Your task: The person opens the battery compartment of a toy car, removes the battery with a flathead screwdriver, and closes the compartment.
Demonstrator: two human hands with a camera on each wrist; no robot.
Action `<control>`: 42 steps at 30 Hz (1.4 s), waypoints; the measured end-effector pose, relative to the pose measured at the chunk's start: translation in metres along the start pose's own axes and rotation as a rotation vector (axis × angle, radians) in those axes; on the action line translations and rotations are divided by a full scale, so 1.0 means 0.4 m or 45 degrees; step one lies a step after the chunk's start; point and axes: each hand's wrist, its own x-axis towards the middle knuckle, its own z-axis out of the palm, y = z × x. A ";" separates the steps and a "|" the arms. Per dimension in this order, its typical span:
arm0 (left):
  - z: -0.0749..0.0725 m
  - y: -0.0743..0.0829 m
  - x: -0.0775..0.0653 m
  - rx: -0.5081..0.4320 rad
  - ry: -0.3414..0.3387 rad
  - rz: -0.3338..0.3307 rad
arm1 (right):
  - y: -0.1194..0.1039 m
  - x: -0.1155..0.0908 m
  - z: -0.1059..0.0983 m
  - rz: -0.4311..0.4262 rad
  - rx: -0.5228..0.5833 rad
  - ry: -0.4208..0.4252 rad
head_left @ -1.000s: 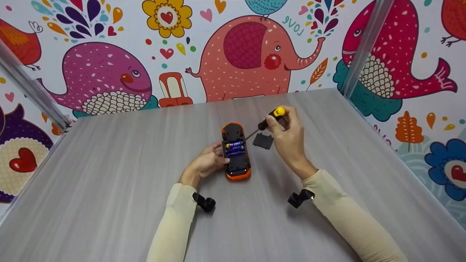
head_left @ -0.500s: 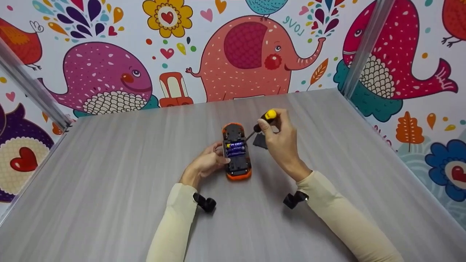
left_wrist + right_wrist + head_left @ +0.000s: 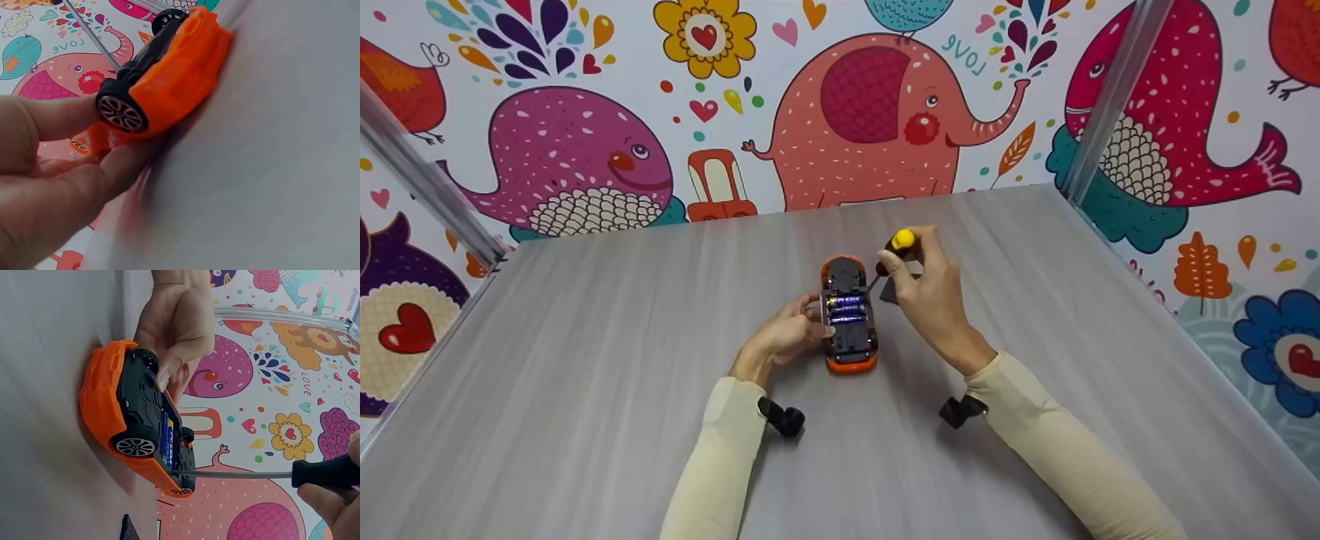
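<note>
With the left hand [image 3: 786,334] holding the upturned toy car [image 3: 851,347] between thumb and fingers near mid-table [image 3: 585,375] and the right hand [image 3: 934,296] curled round a screwdriver [image 3: 264,475], prying at the batteries [image 3: 848,308] seemed underway, the next move likely calling for gentle leverage.

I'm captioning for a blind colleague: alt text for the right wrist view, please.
The right hand holds a screwdriver to an upturned orange toy car, beside its exposed batteries; the left hand grips the toy car. Behind is a patterned wall.
</note>
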 end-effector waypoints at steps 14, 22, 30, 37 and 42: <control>0.021 0.015 -0.001 0.031 0.112 -0.097 | 0.015 -0.003 -0.003 0.080 0.034 0.028; 0.014 0.009 0.002 0.021 0.092 -0.072 | 0.040 0.022 -0.044 0.338 0.235 0.087; 0.015 0.008 -0.001 -0.002 0.090 -0.073 | 0.059 0.031 -0.053 0.435 0.321 0.100; 0.015 0.008 -0.004 0.023 0.091 -0.075 | 0.036 0.010 -0.033 0.288 0.132 0.052; 0.014 0.011 -0.005 0.034 0.101 -0.089 | 0.028 0.003 -0.022 0.202 0.059 0.062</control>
